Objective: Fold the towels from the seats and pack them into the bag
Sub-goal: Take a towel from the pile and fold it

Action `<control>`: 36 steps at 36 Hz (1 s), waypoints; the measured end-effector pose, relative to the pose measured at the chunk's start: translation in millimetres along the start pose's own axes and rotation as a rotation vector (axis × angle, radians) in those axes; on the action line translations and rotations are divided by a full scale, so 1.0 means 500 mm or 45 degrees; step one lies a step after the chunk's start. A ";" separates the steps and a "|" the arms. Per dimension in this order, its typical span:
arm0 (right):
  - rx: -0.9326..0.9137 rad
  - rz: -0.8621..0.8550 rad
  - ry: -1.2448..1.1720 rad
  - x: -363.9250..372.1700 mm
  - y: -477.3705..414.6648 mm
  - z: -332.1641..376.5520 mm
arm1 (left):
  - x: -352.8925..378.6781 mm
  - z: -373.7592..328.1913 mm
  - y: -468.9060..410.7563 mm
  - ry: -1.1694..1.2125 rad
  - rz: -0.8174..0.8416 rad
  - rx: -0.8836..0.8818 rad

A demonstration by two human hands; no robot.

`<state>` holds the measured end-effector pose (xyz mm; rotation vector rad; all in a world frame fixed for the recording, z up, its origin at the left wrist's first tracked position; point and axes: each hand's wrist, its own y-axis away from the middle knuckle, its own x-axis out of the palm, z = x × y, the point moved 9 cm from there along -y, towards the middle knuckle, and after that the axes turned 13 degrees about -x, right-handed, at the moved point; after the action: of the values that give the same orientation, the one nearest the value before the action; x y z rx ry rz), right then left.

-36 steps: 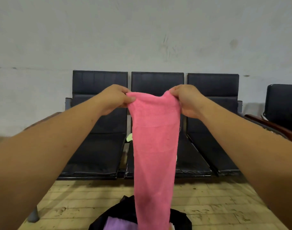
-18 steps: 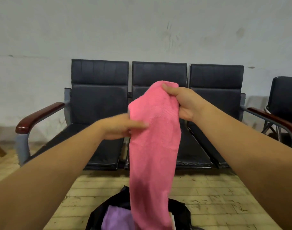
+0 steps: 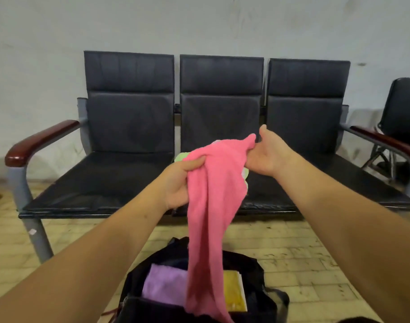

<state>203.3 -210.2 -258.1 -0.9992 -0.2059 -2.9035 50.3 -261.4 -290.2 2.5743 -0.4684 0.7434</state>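
Head view: in open air before the seats (image 3: 120, 178), the left hand (image 3: 179, 185) grips the towel (image 3: 213, 183) bunched between curled fingers and thumb, the right hand (image 3: 269, 155), palm up with thumb raised, holds its top corner, and its tail hangs into the open bag (image 3: 257, 273) on the floor.

Bare forearms (image 3: 94, 264), both, right to the frame edge. My left hand (image 3: 177, 186) and right hand (image 3: 269, 156) bare too.

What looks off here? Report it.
The pink towel is bunched, not folded: left hand and right hand grip its top while its tail dangles over the open bag.
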 end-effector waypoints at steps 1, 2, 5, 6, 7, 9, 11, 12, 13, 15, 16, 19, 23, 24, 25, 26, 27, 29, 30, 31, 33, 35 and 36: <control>0.071 0.077 -0.053 -0.002 -0.002 -0.026 | -0.001 -0.007 -0.005 0.049 0.012 0.035; 0.114 0.155 -0.064 -0.005 -0.004 -0.048 | -0.002 -0.011 -0.010 0.090 0.027 0.055; 0.119 0.262 0.056 -0.035 -0.004 -0.105 | -0.014 -0.016 -0.023 0.165 0.019 0.092; 0.147 0.277 0.065 -0.048 -0.002 -0.130 | -0.021 -0.017 -0.027 0.192 0.003 0.106; 0.180 0.315 0.072 -0.051 0.007 -0.153 | -0.030 -0.017 -0.031 0.220 -0.013 0.118; 0.269 0.395 0.089 -0.058 0.022 -0.196 | -0.047 -0.011 -0.038 0.268 -0.049 0.116; 0.329 0.434 0.218 -0.077 0.029 -0.235 | -0.070 0.001 -0.050 0.270 -0.105 0.085; 0.328 0.462 0.300 -0.084 0.030 -0.247 | -0.079 0.008 -0.056 0.232 -0.126 0.068; 0.296 0.467 0.361 -0.091 0.029 -0.255 | -0.089 0.016 -0.064 0.189 -0.153 0.044; 0.206 0.435 0.358 -0.092 0.022 -0.260 | -0.115 0.040 -0.078 0.117 -0.239 -0.037; 0.157 0.421 0.328 -0.088 0.018 -0.257 | -0.128 0.050 -0.084 0.091 -0.272 -0.067; 0.036 0.381 0.258 -0.083 -0.004 -0.249 | -0.157 0.085 -0.099 0.057 -0.248 -0.126; -0.056 0.278 0.185 -0.091 -0.034 -0.224 | -0.144 0.115 -0.115 -0.031 -0.036 -0.247; -0.070 0.239 0.106 -0.096 -0.044 -0.215 | -0.139 0.116 -0.116 -0.145 -0.023 -0.244; -0.084 0.200 0.010 -0.103 -0.053 -0.206 | -0.135 0.117 -0.117 -0.249 -0.019 -0.234; -0.097 0.167 -0.083 -0.109 -0.061 -0.198 | -0.132 0.120 -0.121 -0.333 -0.023 -0.223; -0.107 0.145 -0.152 -0.116 -0.067 -0.192 | -0.131 0.125 -0.125 -0.414 -0.032 -0.208; -0.119 0.138 -0.168 -0.131 -0.079 -0.184 | -0.129 0.144 -0.135 -0.612 -0.036 -0.183; -0.123 0.127 -0.120 -0.144 -0.083 -0.181 | -0.132 0.149 -0.139 -0.686 -0.072 -0.167; -0.126 0.106 -0.043 -0.156 -0.086 -0.178 | -0.134 0.150 -0.140 -0.697 -0.102 -0.140; -0.159 0.025 0.184 -0.192 -0.100 -0.173 | -0.139 0.144 -0.150 -0.605 -0.116 -0.089; -0.214 -0.089 0.449 -0.228 -0.109 -0.156 | -0.142 0.136 -0.160 -0.504 -0.114 -0.066; -0.214 -0.131 0.536 -0.244 -0.112 -0.151 | -0.143 0.131 -0.164 -0.463 -0.118 -0.054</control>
<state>247.7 -163.9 -398.0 -0.3787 0.0121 -3.1792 55.8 -208.3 -405.3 2.6760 -0.4627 0.2281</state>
